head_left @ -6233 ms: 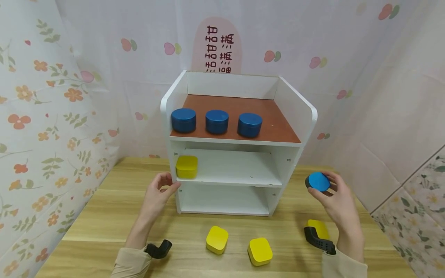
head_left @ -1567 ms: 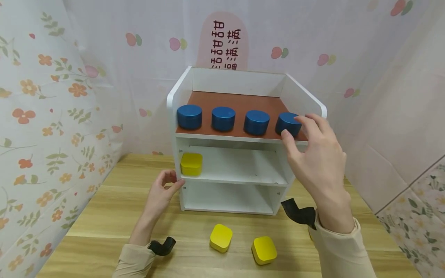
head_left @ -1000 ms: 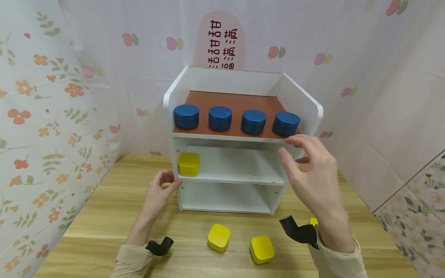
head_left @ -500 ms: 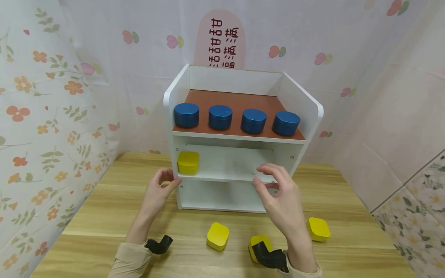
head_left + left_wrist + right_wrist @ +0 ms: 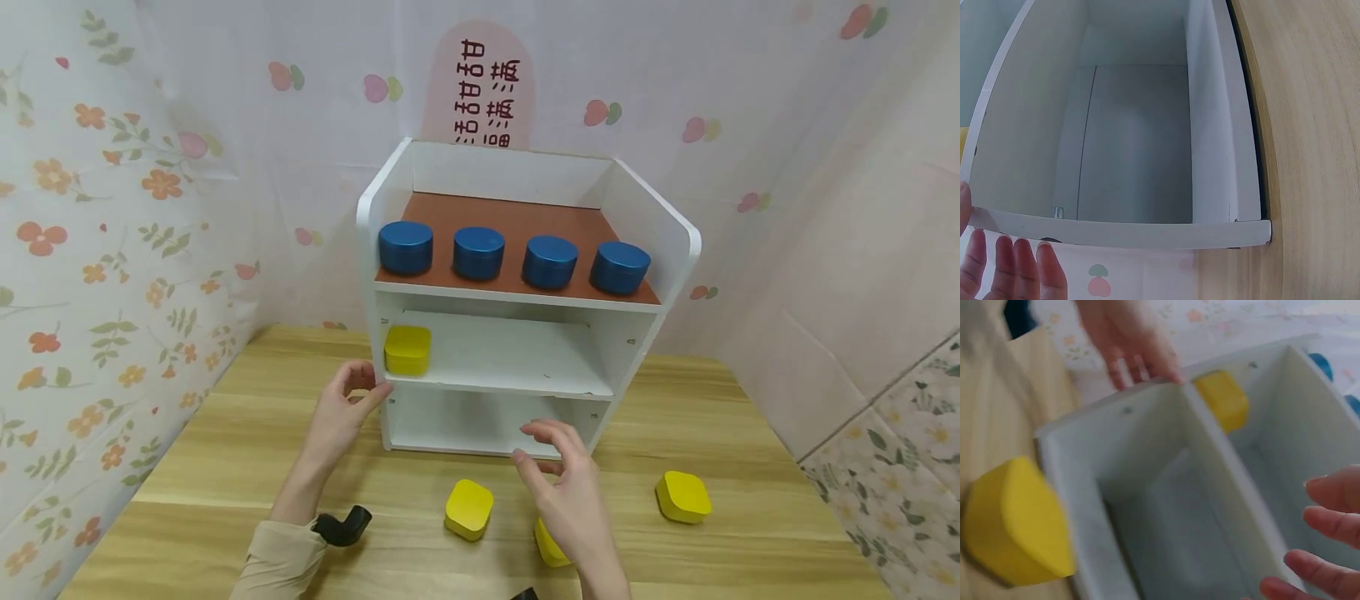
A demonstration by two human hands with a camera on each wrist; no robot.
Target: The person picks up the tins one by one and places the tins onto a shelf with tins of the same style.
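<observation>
My left hand (image 5: 341,417) grips the left side panel of a small white shelf unit (image 5: 517,392), thumb at the front edge and fingers along the outside. Nothing is in my right hand (image 5: 566,487), whose fingers are spread and slightly bent in front of the bottom compartment. Under that hand, partly hidden, lies a yellow square tin (image 5: 550,546). Another yellow tin (image 5: 469,510) is to its left, a third yellow tin (image 5: 683,497) to its right. On the middle shelf, at the left end, sits one more yellow tin (image 5: 407,350).
Several round blue tins, among them the leftmost blue tin (image 5: 406,247), stand in a row along the front of the brown top board (image 5: 510,217). The unit stands on a wooden table (image 5: 225,467), with a patterned curtain (image 5: 315,167) behind and at the sides.
The right hand set the fourth blue tin on the right end of the top board, released it, and moved down and left towards the yellow tins. The left hand stayed at the side panel.
</observation>
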